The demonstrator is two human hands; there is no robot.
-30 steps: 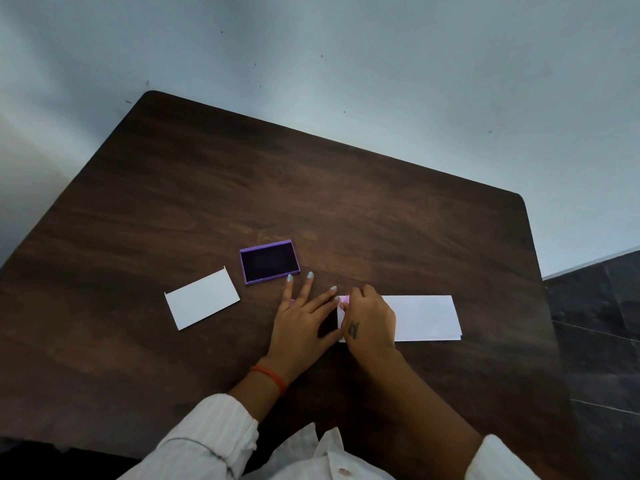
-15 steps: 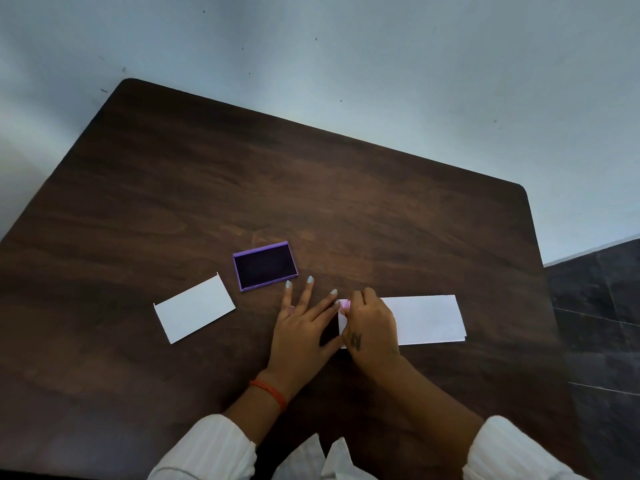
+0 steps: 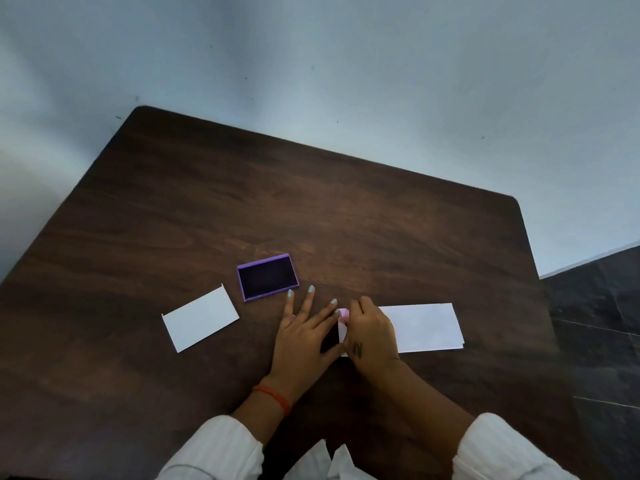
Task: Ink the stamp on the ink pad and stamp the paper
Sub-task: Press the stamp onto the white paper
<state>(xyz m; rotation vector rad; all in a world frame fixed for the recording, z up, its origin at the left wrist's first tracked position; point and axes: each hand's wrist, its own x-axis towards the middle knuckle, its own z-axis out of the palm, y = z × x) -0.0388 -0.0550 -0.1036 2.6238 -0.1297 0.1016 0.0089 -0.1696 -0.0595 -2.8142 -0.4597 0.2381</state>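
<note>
A white paper [image 3: 424, 327] lies on the dark wooden table [image 3: 346, 220], right of centre. My right hand [image 3: 370, 332] rests on the paper's left end, its fingers curled around a small pink stamp [image 3: 344, 313] that mostly hides under them. My left hand [image 3: 304, 332] lies flat on the table just left of the paper, fingers spread, its fingertips touching the paper's edge. The open purple ink pad [image 3: 267, 277], with a dark inked surface, sits beyond my left hand.
A smaller white card [image 3: 200, 318] lies on the table to the left of the ink pad. A pale wall rises behind the table. Dark floor tiles [image 3: 602, 323] show past the table's right edge.
Both hands stay where they were on the paper's left end. Only the camera view has shifted slightly.
</note>
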